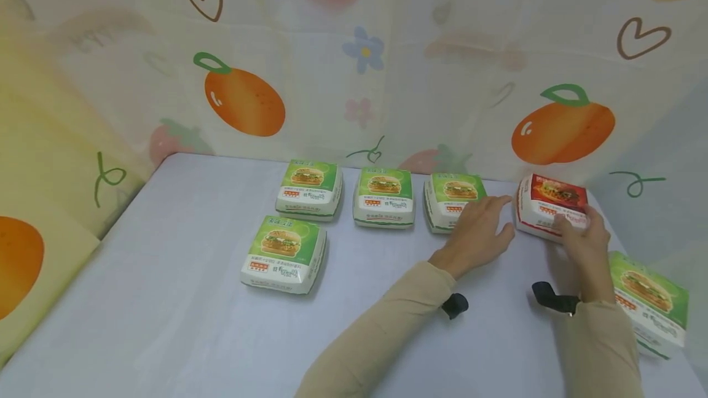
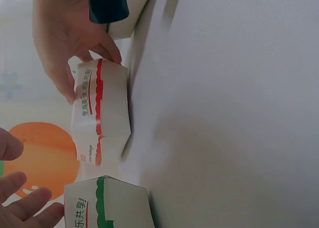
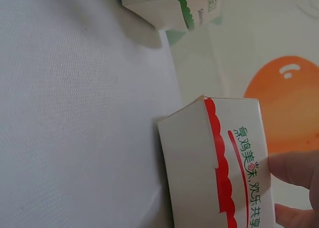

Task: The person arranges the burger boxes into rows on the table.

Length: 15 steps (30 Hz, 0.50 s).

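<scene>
A white burger box with a red top (image 1: 555,191) sits near the back right of the table. My right hand (image 1: 587,247) grips its right end, thumb on the near side and fingers around the far corner. In the right wrist view, fingertips press the edge of this red-trimmed box (image 3: 197,163). My left hand (image 1: 477,233) hovers by the right side of a green burger box (image 1: 455,188), fingers spread and holding nothing. The left wrist view shows those loose fingers (image 2: 30,203) close to the green-trimmed box (image 2: 127,203).
Two more green burger boxes, one left (image 1: 306,189) and one middle (image 1: 383,198), stand along the back edge. Another green box (image 1: 284,253) sits in front of the left one. A further green box (image 1: 647,303) lies beside my right forearm. A patterned cloth (image 1: 332,97) hangs behind the table.
</scene>
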{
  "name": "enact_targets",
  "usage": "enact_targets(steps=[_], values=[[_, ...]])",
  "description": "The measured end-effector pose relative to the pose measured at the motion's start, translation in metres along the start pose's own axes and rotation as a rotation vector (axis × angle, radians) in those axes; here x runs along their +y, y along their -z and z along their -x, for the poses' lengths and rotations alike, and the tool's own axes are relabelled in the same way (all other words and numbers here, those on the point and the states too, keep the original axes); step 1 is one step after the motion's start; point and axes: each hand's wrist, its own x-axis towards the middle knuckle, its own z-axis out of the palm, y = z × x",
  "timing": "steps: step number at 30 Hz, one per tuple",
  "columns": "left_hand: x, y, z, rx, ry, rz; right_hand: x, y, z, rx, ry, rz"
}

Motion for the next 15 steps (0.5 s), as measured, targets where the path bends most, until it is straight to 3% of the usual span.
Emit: enact_targets(steps=[6,15], values=[[-0.0040,0.0004,0.0007,-0.010,0.010,0.006,0.0014,0.0018,0.0022,-0.024,-0.030,0.005],[-0.0043,0.0006,0.0021,-0.019,-0.012,0.040,0.0023,0.0039,0.0063,-0.038,-0.001,0.023]])
